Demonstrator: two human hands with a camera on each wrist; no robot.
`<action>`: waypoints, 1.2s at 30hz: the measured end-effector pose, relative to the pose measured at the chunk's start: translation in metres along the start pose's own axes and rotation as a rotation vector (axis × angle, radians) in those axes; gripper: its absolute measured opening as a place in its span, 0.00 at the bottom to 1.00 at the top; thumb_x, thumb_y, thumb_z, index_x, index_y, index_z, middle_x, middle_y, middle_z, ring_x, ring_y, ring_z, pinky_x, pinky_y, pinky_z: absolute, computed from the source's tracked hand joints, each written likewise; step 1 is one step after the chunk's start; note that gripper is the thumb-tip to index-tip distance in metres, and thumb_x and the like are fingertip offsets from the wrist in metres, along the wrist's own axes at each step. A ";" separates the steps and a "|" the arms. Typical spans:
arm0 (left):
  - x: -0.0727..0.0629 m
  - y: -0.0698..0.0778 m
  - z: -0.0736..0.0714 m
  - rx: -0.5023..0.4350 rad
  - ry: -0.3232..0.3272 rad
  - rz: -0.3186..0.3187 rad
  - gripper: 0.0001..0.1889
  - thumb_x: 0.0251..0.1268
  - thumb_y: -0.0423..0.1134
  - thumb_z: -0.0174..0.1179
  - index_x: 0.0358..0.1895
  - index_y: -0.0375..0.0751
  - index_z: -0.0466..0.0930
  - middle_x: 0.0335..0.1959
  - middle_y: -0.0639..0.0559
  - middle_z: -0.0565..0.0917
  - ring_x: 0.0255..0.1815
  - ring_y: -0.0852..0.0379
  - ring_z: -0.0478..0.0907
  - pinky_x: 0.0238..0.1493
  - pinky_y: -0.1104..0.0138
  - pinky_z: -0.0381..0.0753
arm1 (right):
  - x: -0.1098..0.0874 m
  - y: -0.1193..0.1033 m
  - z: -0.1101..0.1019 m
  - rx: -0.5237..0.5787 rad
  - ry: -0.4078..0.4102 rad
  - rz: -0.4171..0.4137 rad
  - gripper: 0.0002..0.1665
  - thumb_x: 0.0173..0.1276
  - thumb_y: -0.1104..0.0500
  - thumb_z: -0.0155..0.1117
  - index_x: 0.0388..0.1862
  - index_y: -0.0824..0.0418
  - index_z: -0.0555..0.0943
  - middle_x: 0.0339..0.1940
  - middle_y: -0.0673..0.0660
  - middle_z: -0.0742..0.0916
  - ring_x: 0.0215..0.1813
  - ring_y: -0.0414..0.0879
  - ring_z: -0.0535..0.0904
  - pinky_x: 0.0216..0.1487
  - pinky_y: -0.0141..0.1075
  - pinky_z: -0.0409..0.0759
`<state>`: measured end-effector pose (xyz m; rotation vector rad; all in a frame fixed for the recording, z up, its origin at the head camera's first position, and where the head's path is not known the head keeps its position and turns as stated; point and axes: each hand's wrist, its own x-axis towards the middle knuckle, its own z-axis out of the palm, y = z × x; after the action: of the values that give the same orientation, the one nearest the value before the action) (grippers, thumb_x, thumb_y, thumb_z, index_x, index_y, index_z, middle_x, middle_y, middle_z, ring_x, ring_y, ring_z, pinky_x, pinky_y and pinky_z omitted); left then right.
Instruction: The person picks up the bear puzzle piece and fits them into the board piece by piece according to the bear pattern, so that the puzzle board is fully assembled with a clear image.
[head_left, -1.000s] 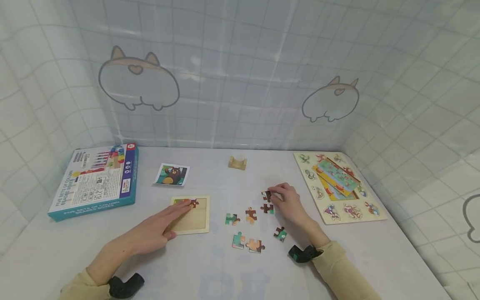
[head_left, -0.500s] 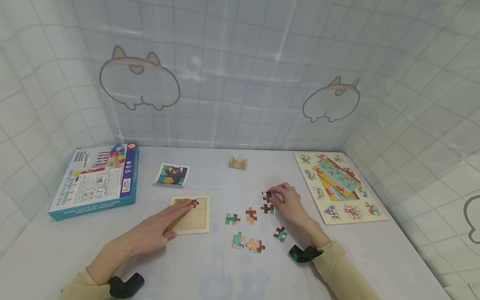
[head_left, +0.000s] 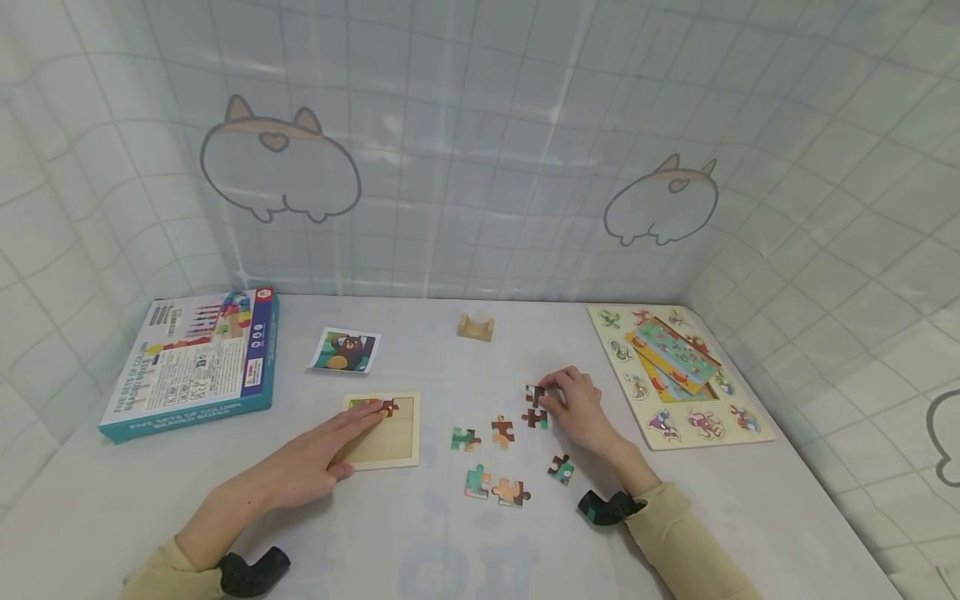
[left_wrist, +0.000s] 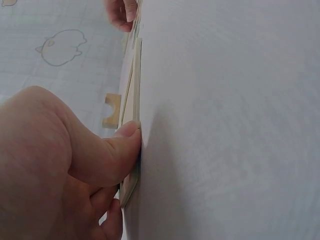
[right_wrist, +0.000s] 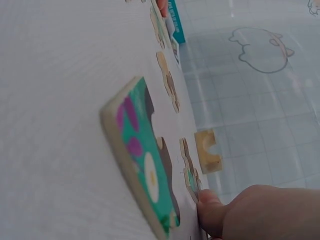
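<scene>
My left hand (head_left: 315, 457) lies with straight fingers over the left side of the wooden puzzle tray (head_left: 405, 454). In the left wrist view its thumb presses on the edge of the tray (left_wrist: 131, 100). Several placed pieces, among them a brown puzzle piece (head_left: 389, 407), line the tray's top row, partly under the fingertips. To the right, my right hand (head_left: 576, 407) pinches the right edge of a brown-and-white puzzle piece (head_left: 533, 392) at the table. Just below it lies another brown puzzle piece with a green corner (head_left: 535, 418), close to the thumb (right_wrist: 210, 212) in the right wrist view.
Loose puzzle pieces lie between the hands, such as a green one (head_left: 477, 481) and an orange one (head_left: 511, 492). A flowered green piece (right_wrist: 142, 155) is nearest the right wrist. Behind stand a bear picture card (head_left: 345, 350), small wooden stand (head_left: 476, 326), box (head_left: 187, 367) and animal board (head_left: 637, 421).
The hands and pieces stay almost where they were. The piece at my right fingertips has shifted very slightly to the right.
</scene>
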<state>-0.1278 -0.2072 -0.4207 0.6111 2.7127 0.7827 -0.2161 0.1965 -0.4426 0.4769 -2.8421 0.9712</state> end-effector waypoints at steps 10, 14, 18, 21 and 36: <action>0.001 0.001 0.001 -0.009 0.005 0.004 0.39 0.67 0.31 0.57 0.80 0.53 0.54 0.82 0.50 0.54 0.80 0.36 0.51 0.74 0.35 0.57 | -0.002 0.001 -0.002 -0.028 0.021 -0.051 0.13 0.73 0.61 0.63 0.52 0.64 0.78 0.51 0.60 0.82 0.55 0.57 0.72 0.58 0.56 0.67; 0.001 0.001 0.001 -0.003 0.011 0.016 0.39 0.67 0.31 0.57 0.80 0.53 0.54 0.82 0.50 0.54 0.80 0.36 0.51 0.73 0.36 0.58 | -0.003 -0.003 -0.006 -0.053 0.008 -0.060 0.12 0.73 0.61 0.63 0.52 0.65 0.79 0.49 0.60 0.83 0.54 0.56 0.73 0.56 0.54 0.70; 0.001 0.001 0.001 0.000 0.010 0.014 0.39 0.68 0.31 0.56 0.80 0.52 0.53 0.82 0.49 0.53 0.80 0.36 0.51 0.74 0.36 0.57 | -0.004 -0.005 -0.008 -0.064 0.000 -0.053 0.12 0.73 0.61 0.62 0.52 0.65 0.79 0.48 0.60 0.84 0.53 0.55 0.73 0.55 0.51 0.71; 0.001 0.001 0.001 -0.001 0.010 0.013 0.39 0.68 0.31 0.56 0.80 0.52 0.53 0.82 0.49 0.53 0.80 0.36 0.51 0.74 0.36 0.57 | -0.004 -0.005 -0.009 -0.052 0.007 -0.055 0.12 0.73 0.61 0.63 0.52 0.66 0.79 0.48 0.60 0.84 0.51 0.54 0.74 0.53 0.50 0.71; -0.001 0.000 0.000 0.008 0.014 0.010 0.39 0.68 0.32 0.57 0.80 0.53 0.54 0.81 0.48 0.55 0.79 0.35 0.53 0.73 0.35 0.59 | -0.007 -0.026 -0.001 0.115 -0.018 -0.071 0.14 0.72 0.62 0.63 0.53 0.64 0.76 0.47 0.57 0.81 0.50 0.49 0.74 0.53 0.43 0.73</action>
<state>-0.1270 -0.2074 -0.4202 0.6243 2.7289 0.7814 -0.2009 0.1797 -0.4278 0.5960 -2.7747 1.1272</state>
